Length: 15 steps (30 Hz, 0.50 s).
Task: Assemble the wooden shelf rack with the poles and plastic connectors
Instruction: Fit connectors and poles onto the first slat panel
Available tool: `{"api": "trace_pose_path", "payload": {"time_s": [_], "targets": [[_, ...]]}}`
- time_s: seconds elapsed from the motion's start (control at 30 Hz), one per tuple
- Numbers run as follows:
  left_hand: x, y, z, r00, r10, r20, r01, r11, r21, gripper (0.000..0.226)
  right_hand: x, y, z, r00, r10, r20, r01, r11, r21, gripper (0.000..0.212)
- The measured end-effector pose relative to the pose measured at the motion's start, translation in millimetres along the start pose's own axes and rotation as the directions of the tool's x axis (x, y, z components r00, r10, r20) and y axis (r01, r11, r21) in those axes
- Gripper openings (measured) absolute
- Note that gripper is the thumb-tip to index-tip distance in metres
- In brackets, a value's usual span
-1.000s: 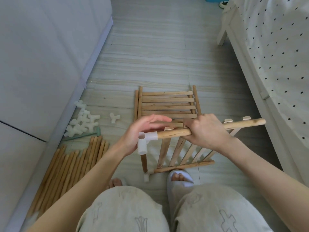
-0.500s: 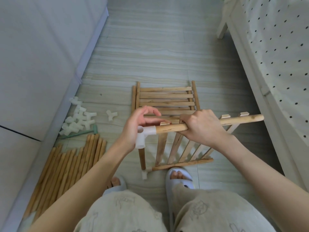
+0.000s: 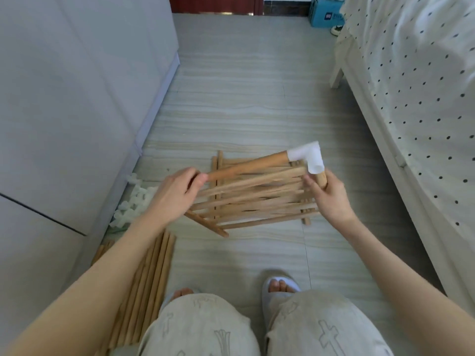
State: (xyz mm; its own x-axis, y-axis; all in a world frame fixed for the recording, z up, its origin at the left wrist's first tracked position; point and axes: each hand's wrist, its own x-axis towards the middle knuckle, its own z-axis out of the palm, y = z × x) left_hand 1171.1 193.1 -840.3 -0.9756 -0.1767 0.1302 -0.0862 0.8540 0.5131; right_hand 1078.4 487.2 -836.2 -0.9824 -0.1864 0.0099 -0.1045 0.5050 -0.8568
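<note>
Above the floor, mid-frame: slatted shelf panel (image 3: 254,199) held up between both hands.
Left hand (image 3: 177,191): at 9 o'clock, grasping the pole (image 3: 246,167) end.
Right hand (image 3: 327,195): at 3 o'clock, fingers curled round a short pole stub under the white connector (image 3: 308,158).
Spare poles (image 3: 144,278): at 7 o'clock on the floor.

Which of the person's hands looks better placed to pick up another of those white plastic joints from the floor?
Probably the left. The loose white connectors lie by the wall just beyond the left hand, which holds the long pole's free end. The right hand grips the short pole under the fitted elbow connector, farther away.
</note>
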Motion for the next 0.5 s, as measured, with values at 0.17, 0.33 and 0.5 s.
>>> {"api": "trace_pose_path", "payload": {"time_s": [0.17,0.33,0.5], "targets": [[1,29,25,0.992,0.119,0.046,-0.127,0.963,0.239,0.035,-15,60,8,0.910,0.380,0.166,-0.369,0.925,-0.090,0.035],[9,56,54,0.981,0.153,0.117,-0.185,0.919,0.348,0.040,-29,87,-10,0.859,0.477,0.183,-0.421,0.864,-0.278,0.037],[18,59,45,0.965,0.168,0.202,-0.226,0.922,0.314,0.044,-35,62,-15,0.829,0.442,0.344,-0.198,0.806,-0.558,0.036]]}}
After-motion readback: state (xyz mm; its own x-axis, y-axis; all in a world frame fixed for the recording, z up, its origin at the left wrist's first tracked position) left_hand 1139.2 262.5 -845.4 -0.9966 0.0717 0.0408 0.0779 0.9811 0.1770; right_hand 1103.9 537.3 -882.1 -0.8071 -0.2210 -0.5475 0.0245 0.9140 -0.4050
